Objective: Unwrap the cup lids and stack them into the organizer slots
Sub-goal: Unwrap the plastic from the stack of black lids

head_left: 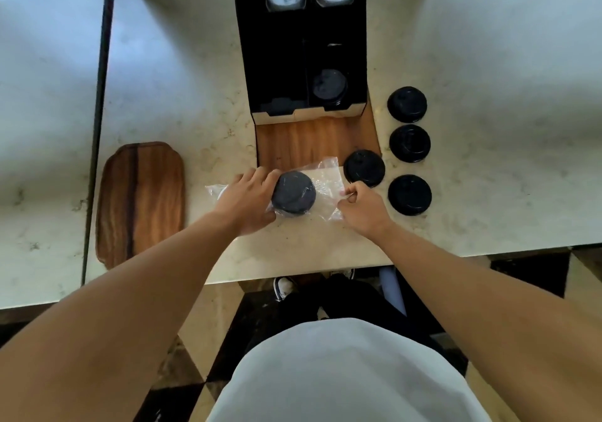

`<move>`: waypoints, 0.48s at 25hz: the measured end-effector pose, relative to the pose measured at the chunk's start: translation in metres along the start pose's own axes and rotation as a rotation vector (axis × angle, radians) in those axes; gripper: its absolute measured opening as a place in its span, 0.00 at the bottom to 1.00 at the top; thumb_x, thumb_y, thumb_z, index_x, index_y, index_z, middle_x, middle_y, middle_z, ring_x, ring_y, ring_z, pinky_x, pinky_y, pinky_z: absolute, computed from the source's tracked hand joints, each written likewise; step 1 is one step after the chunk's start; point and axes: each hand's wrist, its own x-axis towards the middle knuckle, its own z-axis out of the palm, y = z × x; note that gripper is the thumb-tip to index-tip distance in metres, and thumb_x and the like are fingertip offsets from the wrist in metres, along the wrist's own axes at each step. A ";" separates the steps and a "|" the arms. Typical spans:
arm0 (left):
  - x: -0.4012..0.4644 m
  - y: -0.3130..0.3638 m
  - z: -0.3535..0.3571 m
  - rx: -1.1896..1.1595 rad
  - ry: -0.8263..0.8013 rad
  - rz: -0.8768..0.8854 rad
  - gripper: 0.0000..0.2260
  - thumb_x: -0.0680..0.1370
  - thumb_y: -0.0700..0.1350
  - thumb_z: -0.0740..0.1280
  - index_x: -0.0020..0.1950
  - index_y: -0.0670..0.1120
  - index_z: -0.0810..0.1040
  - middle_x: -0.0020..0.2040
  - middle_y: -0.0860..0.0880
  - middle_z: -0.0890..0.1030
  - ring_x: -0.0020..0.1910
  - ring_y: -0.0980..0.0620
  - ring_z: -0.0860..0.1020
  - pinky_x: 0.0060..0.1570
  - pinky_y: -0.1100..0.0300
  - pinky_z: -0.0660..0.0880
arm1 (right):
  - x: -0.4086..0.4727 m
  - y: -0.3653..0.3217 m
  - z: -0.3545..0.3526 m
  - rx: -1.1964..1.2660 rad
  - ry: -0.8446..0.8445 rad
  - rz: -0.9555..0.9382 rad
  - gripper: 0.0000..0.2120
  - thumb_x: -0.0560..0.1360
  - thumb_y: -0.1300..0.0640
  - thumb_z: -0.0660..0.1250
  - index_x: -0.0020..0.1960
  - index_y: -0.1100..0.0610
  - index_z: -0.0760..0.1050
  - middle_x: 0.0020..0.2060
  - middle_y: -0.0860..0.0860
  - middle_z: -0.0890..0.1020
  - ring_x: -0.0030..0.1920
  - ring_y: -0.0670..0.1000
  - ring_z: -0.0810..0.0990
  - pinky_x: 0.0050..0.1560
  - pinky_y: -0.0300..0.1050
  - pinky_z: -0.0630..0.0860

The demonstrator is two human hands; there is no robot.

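Your left hand (250, 198) grips the wrapped lid stack (293, 198) on the counter (182, 95), just in front of the organizer (277, 63). Your right hand (363, 209) is closed, pinching the clear wrap (325, 177) at the stack's right. Four loose lids (409, 195) lie to the right; one sits in the organizer's right slot (329, 87).

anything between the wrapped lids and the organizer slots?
Only the clear plastic wrap still around the lid stack, held by the left hand and right hand. The wooden base before the organizer is bare.
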 end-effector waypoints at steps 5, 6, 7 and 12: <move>-0.002 0.000 0.011 0.028 -0.041 -0.031 0.35 0.74 0.54 0.71 0.77 0.44 0.62 0.67 0.41 0.73 0.65 0.39 0.72 0.65 0.46 0.70 | 0.004 0.002 0.002 -0.041 -0.043 0.006 0.13 0.77 0.57 0.68 0.60 0.58 0.75 0.45 0.53 0.81 0.49 0.55 0.81 0.53 0.53 0.79; -0.002 0.001 0.013 0.032 -0.053 -0.038 0.36 0.74 0.54 0.71 0.77 0.44 0.62 0.67 0.41 0.73 0.65 0.39 0.72 0.65 0.46 0.70 | 0.005 0.002 0.003 -0.062 -0.045 0.004 0.14 0.77 0.56 0.69 0.60 0.58 0.75 0.47 0.53 0.82 0.49 0.55 0.81 0.53 0.52 0.79; -0.002 0.001 0.015 0.031 -0.058 -0.045 0.36 0.74 0.54 0.70 0.77 0.44 0.62 0.67 0.41 0.73 0.65 0.39 0.72 0.66 0.46 0.70 | 0.005 0.002 0.003 -0.081 -0.048 0.003 0.14 0.77 0.56 0.69 0.61 0.58 0.75 0.48 0.54 0.82 0.50 0.54 0.81 0.53 0.51 0.78; -0.006 0.000 0.017 -0.017 -0.028 -0.030 0.42 0.72 0.62 0.67 0.79 0.43 0.59 0.70 0.42 0.70 0.68 0.40 0.69 0.72 0.47 0.63 | 0.005 0.000 0.004 -0.086 -0.064 0.000 0.15 0.76 0.52 0.70 0.61 0.56 0.73 0.49 0.53 0.83 0.50 0.54 0.82 0.54 0.53 0.80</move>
